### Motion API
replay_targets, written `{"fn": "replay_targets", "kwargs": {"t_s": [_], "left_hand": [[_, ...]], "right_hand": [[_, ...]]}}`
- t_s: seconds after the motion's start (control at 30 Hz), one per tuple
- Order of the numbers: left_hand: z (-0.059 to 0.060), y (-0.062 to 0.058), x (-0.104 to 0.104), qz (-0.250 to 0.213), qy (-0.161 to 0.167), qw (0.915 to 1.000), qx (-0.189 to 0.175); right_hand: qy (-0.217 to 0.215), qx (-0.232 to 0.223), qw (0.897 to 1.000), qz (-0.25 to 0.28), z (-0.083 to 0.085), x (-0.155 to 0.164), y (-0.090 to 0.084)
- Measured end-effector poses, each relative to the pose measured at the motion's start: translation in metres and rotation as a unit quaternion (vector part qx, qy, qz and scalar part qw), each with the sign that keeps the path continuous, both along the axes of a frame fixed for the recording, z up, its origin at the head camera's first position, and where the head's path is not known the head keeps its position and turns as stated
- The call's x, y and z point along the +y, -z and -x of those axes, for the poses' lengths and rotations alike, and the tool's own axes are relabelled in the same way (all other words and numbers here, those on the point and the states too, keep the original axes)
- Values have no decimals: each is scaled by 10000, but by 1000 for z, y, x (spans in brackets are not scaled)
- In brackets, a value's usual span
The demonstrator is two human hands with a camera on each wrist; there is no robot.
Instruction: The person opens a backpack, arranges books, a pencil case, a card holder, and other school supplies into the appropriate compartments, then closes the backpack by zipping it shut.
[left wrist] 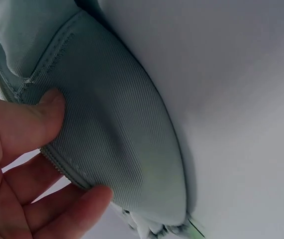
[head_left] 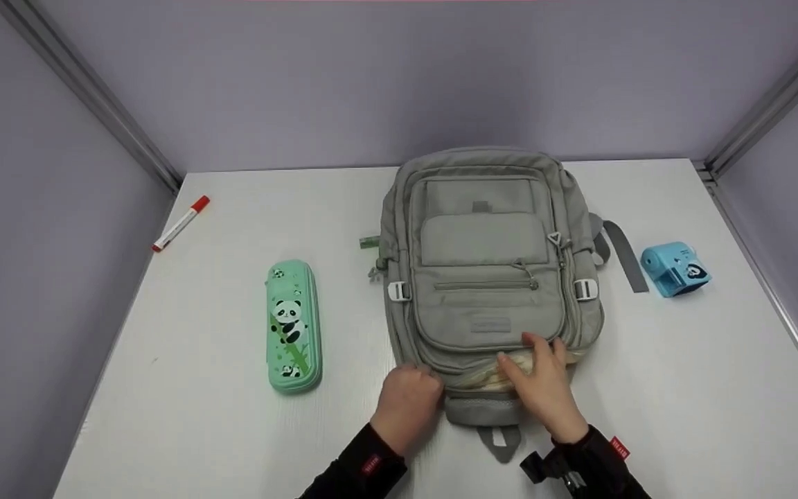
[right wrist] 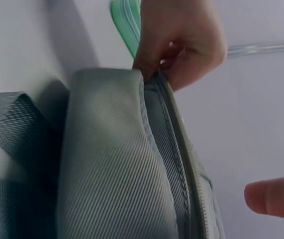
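Observation:
A grey backpack (head_left: 489, 242) lies on its back on the white table, its opening end toward me with a pale lining (head_left: 503, 374) showing. My left hand (head_left: 409, 402) pinches the fabric at the near left corner. In the left wrist view its thumb (left wrist: 27, 124) presses on the grey cloth, with the other fingers along the zipper edge. The right wrist view shows that same left hand (right wrist: 184, 45) gripping the edge of the opening. My right hand (head_left: 544, 388) is spread over the opening, fingertips by the front panel; its thumb (right wrist: 276, 196) stands apart from the cloth.
A green panda pencil case (head_left: 293, 329) lies left of the backpack. Farther left is a red-capped marker (head_left: 181, 224). To the right stands a small blue panda-printed device (head_left: 675, 269), near a grey strap (head_left: 625, 256). Lilac panels (head_left: 302, 83) bound the table.

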State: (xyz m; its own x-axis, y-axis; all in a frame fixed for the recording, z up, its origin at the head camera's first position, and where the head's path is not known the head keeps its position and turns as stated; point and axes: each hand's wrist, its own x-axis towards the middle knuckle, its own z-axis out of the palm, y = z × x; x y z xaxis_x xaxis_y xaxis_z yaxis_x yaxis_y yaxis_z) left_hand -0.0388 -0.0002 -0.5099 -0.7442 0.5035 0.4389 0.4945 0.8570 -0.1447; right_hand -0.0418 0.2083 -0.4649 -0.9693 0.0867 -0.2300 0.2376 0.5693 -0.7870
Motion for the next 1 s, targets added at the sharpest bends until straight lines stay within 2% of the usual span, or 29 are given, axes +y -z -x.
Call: {"fn": "replay_targets", "kwargs": {"t_s": [0.17,0.37,0.63,0.77,0.9,1.0], "left_hand": [[-11,-1,18,8,346,9992,-217],[-16,-4,38,240,644,9975,-183],[-14,-9,62,671,806,9937,-391],[-11,-7,75,727,872,9927,-397],[-5,-5,86,712,779,9932,-481],[0,-5,86,552,686,9935,-716]], "right_hand": [[-73,-191,9998,-26,16,17,0],[-159,-210,9996,131,34,33,1],[-394,-365,9974,474,55,49,1],[-608,-309,9970,369,70,57,2],[-877,-102,9954,375,84,65,3],[-982,-12,9945,367,91,69,4]]}}
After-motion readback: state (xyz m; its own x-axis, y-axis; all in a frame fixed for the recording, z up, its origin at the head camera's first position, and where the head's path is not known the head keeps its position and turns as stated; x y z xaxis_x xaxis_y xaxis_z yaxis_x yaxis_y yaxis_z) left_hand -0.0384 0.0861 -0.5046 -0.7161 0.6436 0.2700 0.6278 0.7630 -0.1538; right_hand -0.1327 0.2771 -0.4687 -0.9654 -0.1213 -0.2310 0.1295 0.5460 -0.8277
